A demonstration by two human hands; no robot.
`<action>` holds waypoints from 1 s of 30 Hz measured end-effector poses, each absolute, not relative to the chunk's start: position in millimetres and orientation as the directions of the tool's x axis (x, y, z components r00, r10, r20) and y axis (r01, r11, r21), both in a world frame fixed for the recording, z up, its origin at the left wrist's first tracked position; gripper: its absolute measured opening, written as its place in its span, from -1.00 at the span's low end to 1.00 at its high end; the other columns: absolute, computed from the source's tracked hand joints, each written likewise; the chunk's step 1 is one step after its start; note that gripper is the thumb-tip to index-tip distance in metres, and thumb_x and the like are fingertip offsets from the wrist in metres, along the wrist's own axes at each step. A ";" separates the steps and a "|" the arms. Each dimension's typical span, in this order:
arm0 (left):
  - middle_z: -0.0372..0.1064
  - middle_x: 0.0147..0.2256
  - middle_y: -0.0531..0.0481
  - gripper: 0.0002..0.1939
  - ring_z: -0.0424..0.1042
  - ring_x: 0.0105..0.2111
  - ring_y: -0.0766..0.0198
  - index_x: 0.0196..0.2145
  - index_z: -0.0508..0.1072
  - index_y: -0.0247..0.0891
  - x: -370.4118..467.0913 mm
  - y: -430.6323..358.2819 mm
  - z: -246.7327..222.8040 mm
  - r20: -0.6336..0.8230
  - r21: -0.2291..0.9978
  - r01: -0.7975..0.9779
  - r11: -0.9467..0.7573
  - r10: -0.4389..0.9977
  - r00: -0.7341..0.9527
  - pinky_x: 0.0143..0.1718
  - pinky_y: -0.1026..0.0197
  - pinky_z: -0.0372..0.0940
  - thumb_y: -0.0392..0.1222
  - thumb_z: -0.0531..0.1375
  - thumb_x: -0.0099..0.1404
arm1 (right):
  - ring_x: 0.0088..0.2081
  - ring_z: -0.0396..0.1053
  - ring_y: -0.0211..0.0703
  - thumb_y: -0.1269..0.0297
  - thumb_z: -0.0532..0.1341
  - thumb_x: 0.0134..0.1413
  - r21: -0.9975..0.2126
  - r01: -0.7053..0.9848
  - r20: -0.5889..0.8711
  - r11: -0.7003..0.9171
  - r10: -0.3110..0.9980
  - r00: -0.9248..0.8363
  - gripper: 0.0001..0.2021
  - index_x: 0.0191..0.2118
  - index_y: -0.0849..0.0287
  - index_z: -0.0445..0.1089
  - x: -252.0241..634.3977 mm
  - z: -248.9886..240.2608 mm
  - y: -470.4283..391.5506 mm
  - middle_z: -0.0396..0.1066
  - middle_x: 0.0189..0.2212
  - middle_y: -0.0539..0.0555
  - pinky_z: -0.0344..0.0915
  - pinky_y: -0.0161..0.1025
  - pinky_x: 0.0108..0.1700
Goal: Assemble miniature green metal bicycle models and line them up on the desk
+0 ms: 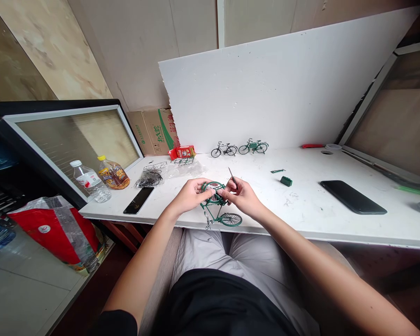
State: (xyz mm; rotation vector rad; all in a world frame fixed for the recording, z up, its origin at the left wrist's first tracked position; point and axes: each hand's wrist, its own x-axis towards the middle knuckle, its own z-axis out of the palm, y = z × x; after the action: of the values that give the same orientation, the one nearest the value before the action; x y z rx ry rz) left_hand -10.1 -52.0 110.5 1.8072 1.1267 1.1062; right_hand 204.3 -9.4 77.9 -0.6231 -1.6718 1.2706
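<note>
A green model bicycle (216, 211) is held near the table's front edge, one spoked wheel toward me and the other between my hands. My left hand (192, 196) grips the far wheel, its thumb pressed on the spokes. At that same wheel, my right hand (242, 197) pinches the bicycle with thumb and fingertips. A thin dark pointed tool (232, 178) sticks up from the right hand's fingers; its kind is unclear. Some of the frame lies hidden under my fingers. Right of my hands lie a small green box-shaped part (285, 181) and a thin green piece (278, 171).
Two model bicycles, one black (224, 150) and one green (253, 147), stand at the back by a white board (265, 93). Phones lie left (139, 200) and right (353, 197). Two bottles (92, 181), a bag of dark parts (149, 177) and a carton (154, 131) are at left.
</note>
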 end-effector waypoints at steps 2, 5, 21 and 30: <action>0.61 -0.03 -0.19 -0.62 0.58 -0.08 0.09 0.00 0.62 -0.32 -9.8 -51.5 110.0 0.297 0.872 0.325 -0.367 0.923 0.247 -0.02 0.13 0.43 0.00 0.35 0.36 | -0.42 0.30 -0.22 -0.13 0.47 0.06 -0.936 -0.131 0.349 0.327 0.810 -0.471 -0.41 -0.37 0.04 0.03 203.0 75.3 -9.2 0.15 -0.47 -0.11 0.37 -0.22 -0.41; 0.60 -0.01 -0.18 -0.66 0.57 -0.06 0.10 -0.01 0.63 -0.30 -9.4 -50.8 109.4 0.318 0.852 0.349 -0.390 0.916 0.246 0.00 0.14 0.42 -0.03 0.33 0.38 | -0.41 0.31 -0.21 -0.11 0.46 0.09 -0.941 -0.142 0.337 0.308 0.802 -0.494 -0.43 -0.37 0.04 0.03 201.6 73.0 -10.1 0.14 -0.47 -0.11 0.38 -0.23 -0.42; 0.62 -0.02 -0.14 -0.72 0.55 0.00 0.06 -0.03 0.65 -0.25 -4.4 -55.0 115.6 0.345 0.799 0.433 -0.416 0.908 0.237 0.14 0.09 0.36 -0.09 0.34 0.36 | -0.41 0.36 -0.19 -0.12 0.44 0.11 -0.938 -0.121 0.341 0.326 0.794 -0.504 -0.44 -0.37 0.04 0.04 199.4 72.9 -14.9 0.14 -0.47 -0.12 0.38 -0.22 -0.44; 0.58 0.02 -0.18 -0.67 0.58 -0.08 0.11 0.00 0.63 -0.27 -3.5 -57.1 114.8 0.294 0.863 0.345 -0.369 0.922 0.252 -0.11 0.18 0.48 -0.06 0.34 0.36 | -0.40 0.37 -0.18 -0.13 0.43 0.13 -0.934 -0.112 0.348 0.340 0.788 -0.508 -0.45 -0.37 0.05 0.05 199.5 71.3 -15.6 0.13 -0.47 -0.11 0.37 -0.22 -0.44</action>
State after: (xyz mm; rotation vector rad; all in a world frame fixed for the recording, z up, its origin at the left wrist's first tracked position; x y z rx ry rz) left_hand -3.5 -57.1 114.8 1.8518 1.1551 1.0922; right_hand 199.5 -15.6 71.3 -0.6060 -1.7321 1.2978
